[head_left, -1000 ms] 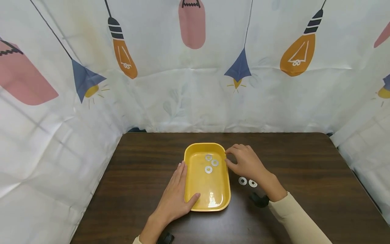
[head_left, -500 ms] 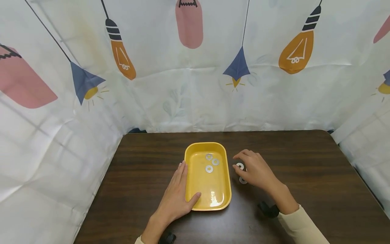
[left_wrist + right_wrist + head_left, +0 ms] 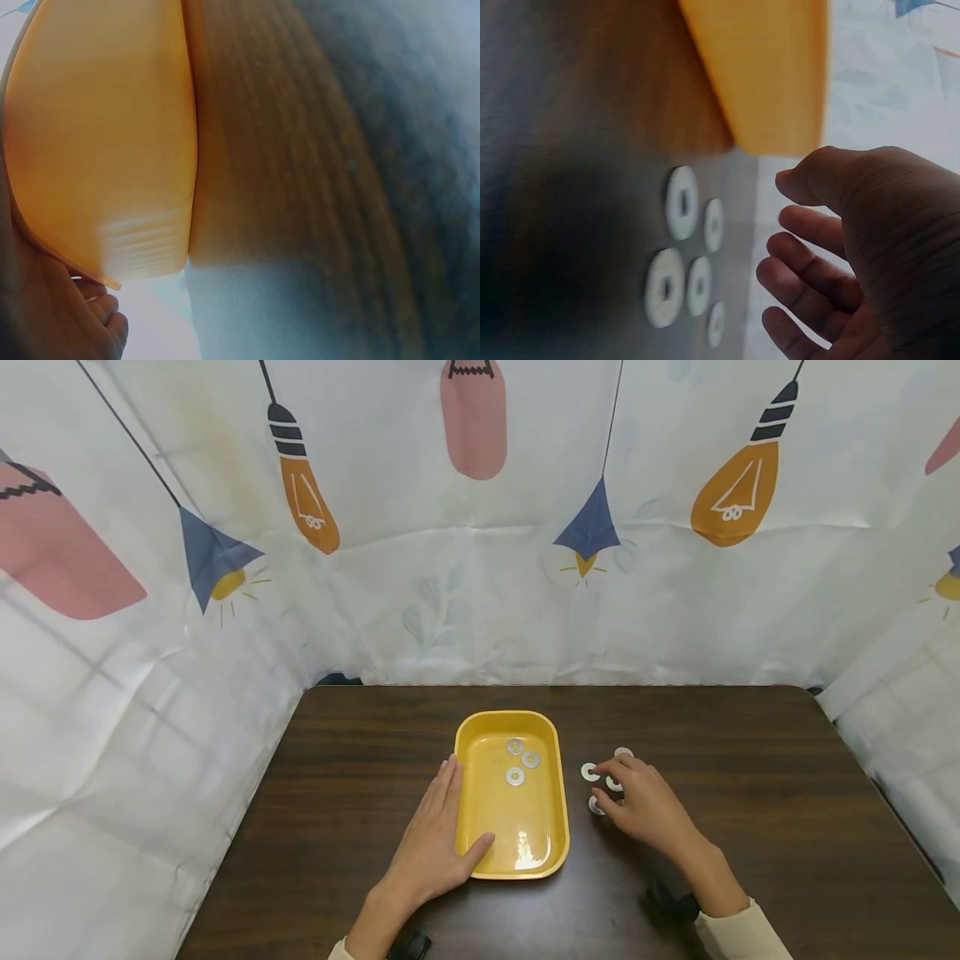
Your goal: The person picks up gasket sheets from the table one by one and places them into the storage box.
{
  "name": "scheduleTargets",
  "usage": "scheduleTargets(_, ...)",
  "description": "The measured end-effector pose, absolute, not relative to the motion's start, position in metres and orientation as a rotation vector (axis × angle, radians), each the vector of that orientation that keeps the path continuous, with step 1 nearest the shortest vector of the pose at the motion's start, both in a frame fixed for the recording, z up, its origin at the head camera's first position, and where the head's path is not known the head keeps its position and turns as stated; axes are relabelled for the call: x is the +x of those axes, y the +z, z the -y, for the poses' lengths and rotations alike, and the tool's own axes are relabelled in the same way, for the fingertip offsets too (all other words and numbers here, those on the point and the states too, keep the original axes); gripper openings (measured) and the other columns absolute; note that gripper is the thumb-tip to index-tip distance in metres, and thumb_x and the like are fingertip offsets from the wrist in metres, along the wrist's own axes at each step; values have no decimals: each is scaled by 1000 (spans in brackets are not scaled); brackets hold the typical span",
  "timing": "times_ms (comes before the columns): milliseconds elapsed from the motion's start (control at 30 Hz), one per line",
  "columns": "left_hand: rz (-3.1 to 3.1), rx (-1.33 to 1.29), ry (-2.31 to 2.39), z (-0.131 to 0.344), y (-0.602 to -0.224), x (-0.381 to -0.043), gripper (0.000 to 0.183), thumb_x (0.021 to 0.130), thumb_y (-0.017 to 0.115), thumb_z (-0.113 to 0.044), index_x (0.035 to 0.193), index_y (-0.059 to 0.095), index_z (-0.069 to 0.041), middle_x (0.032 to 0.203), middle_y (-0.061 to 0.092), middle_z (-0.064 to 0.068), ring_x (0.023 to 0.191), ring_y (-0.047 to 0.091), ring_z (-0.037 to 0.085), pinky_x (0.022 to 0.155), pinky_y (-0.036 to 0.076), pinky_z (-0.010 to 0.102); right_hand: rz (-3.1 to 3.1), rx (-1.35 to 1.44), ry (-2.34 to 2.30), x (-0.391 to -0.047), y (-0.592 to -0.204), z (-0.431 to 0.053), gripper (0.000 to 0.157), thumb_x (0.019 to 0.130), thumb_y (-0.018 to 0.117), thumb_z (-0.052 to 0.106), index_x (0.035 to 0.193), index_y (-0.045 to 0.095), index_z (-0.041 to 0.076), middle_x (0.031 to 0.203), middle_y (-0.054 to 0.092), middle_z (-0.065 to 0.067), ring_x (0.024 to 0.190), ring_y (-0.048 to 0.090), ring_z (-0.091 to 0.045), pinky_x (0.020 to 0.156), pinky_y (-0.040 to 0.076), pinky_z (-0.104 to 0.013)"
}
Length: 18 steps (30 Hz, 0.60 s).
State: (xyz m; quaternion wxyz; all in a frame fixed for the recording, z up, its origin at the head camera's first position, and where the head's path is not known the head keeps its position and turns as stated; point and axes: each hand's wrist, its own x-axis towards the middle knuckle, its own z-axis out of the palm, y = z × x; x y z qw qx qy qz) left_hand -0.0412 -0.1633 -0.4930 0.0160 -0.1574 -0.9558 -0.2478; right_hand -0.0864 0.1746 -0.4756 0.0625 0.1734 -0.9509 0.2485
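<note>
A yellow tray (image 3: 512, 827) lies on the dark table with three metal washers (image 3: 514, 776) inside it. My left hand (image 3: 426, 842) rests along its left side, fingers straight against the wall and thumb over the near-left rim. In the left wrist view, the tray's side (image 3: 105, 135) fills much of the left half, with fingertips at its end. To the right of the tray, my right hand (image 3: 647, 802) hovers over several loose washers (image 3: 590, 772) and partly hides them from above. In the right wrist view its thumb and fingers are apart, holding nothing, beside the washers (image 3: 664, 288).
A brown wood-grain table (image 3: 360, 777) stretches out on both sides of the tray. Behind and beside it hangs a white curtain (image 3: 480, 610) printed with lamps and bulbs. Dark wrist-worn cameras (image 3: 410, 945) sit at both wrists.
My right hand has moved from the tray's right rim rightward and toward me, over the loose washers, some of which its movement has uncovered. My left hand and the tray stay put.
</note>
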Motion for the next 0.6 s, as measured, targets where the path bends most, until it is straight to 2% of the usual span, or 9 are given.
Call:
scheduleTargets(200, 2981, -484, -754, 164, -492, -42, 107, 94, 67, -56, 171, 11, -6, 182, 5, 4, 168, 13, 25, 133, 28, 53, 2873, 479, 767, -80, -488, -182, 23, 90, 82, 15, 111, 77, 8, 111, 72, -6, 99, 67, -25, 88, 57, -53)
scheduleTargets(600, 2973, -494, -750, 163, -493, -42, 107, 94, 68, -55, 171, 11, -6, 181, 7, 5, 168, 14, 25, 133, 29, 53, 2874, 432, 720, -69, -502, -197, 19, 85, 84, 11, 103, 78, 9, 101, 72, -5, 98, 68, -27, 87, 57, -53)
